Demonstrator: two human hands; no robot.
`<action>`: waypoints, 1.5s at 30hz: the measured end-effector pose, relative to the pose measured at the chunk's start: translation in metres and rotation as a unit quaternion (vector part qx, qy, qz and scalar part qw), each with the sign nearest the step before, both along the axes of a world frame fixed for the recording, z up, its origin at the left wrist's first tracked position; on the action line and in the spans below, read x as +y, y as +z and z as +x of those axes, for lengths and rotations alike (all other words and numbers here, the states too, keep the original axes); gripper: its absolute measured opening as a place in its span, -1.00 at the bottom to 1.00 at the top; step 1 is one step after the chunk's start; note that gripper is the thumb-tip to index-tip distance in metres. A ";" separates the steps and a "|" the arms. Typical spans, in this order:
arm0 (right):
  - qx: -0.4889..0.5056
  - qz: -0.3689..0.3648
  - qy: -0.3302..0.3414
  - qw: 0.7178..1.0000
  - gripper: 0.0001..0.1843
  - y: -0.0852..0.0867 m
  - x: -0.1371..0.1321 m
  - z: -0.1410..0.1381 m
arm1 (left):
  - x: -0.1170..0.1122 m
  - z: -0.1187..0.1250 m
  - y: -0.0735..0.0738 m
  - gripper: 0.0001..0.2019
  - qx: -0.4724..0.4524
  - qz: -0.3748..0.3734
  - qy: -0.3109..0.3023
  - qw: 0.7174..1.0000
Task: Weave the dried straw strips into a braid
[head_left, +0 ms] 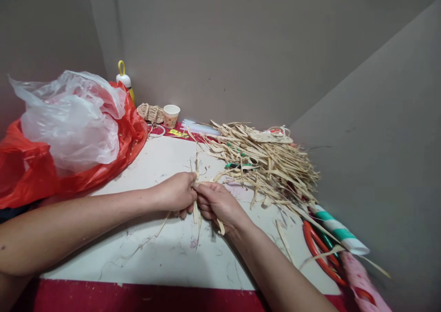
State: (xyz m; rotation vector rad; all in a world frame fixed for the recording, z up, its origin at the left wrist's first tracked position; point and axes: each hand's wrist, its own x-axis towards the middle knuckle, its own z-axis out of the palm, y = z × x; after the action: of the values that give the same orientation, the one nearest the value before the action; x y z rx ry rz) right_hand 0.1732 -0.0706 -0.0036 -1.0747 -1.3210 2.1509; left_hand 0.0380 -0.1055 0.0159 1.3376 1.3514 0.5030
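Observation:
My left hand (177, 195) and my right hand (217, 204) meet at the middle of the white table top (165, 252). Both are closed in a pinch on a few thin tan straw strips (197, 165). The strips stick up above my fingers and hang down below them onto the table. A big loose pile of the same straw strips (265, 160) lies just beyond and to the right of my right hand.
A red plastic bag (31, 169) with a clear bag (76, 119) on it fills the left. At the back stand a white-and-yellow bottle (124, 81), a small woven basket (150, 112) and a paper cup (171, 115). Red hoops (319, 250) and a green-striped roll (339, 229) lie right.

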 end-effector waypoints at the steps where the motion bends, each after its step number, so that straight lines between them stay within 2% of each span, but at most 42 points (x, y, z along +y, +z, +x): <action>1: 0.001 0.003 -0.004 1.000 -0.60 -0.001 0.000 0.000 | -0.001 0.001 0.001 -0.66 -0.004 0.005 -0.001 1.000; 5: 0.018 -0.027 -0.012 0.999 -0.63 -0.002 0.004 0.003 | 0.000 -0.004 0.011 -0.74 -0.001 -0.001 -0.032 0.999; 8: 0.036 -0.049 -0.003 0.998 -0.64 -0.001 0.007 0.007 | 0.010 -0.017 0.021 -0.77 0.037 -0.017 -0.058 0.997; 10: 0.041 -0.053 0.004 0.998 -0.69 0.002 0.008 0.009 | 0.018 -0.025 0.022 -0.78 0.064 0.035 -0.026 0.997; 12: 0.042 -0.051 0.012 0.998 -0.76 0.003 0.009 0.010 | 0.024 -0.028 0.016 -0.83 0.070 0.141 0.050 0.986; 13: 0.042 -0.050 0.017 0.998 -0.78 0.003 0.010 0.010 | 0.026 -0.028 0.012 -0.85 0.051 0.160 0.071 0.983; 14: 0.042 -0.049 0.020 0.998 -0.79 0.004 0.010 0.010 | 0.026 -0.026 0.007 -0.84 0.018 0.138 0.076 0.987; 17: 0.044 -0.045 0.034 0.997 -0.78 0.003 0.012 0.011 | 0.024 -0.018 -0.003 -0.87 -0.127 -0.010 0.050 0.991; 19: 0.043 -0.047 0.048 0.997 -0.77 0.003 0.013 0.012 | 0.021 -0.015 -0.006 -0.84 -0.158 -0.051 0.035 0.986; 25: 0.013 -0.050 0.078 0.996 -0.75 0.004 0.014 0.014 | 0.020 -0.019 -0.006 -0.81 -0.040 0.063 0.010 0.997; 29: -0.005 -0.039 0.089 0.995 -0.77 0.004 0.016 0.015 | 0.021 -0.022 -0.004 -0.79 -0.013 0.072 0.003 0.997; 33: -0.022 -0.003 0.093 0.995 -0.76 0.004 0.016 0.016 | 0.023 -0.022 -0.001 -0.78 -0.013 0.070 0.015 0.997; 39: -0.067 0.073 0.093 0.991 -0.76 0.002 0.012 0.015 | 0.023 -0.027 -0.002 -0.66 -0.004 0.092 -0.033 0.995; 42: -0.101 0.145 0.086 0.981 -0.75 -0.001 0.010 0.014 | 0.023 -0.028 -0.004 -0.68 0.003 0.093 -0.047 0.995; 45: -0.139 0.245 0.068 0.957 -0.76 -0.001 0.007 0.012 | 0.024 -0.028 -0.006 -0.74 -0.003 0.074 -0.046 0.996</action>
State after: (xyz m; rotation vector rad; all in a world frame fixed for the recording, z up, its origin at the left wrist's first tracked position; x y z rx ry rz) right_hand 0.1854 -0.0633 -0.0049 -1.1204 -1.9768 1.6522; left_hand 0.0103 -0.0815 0.0102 1.5107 1.2606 0.5509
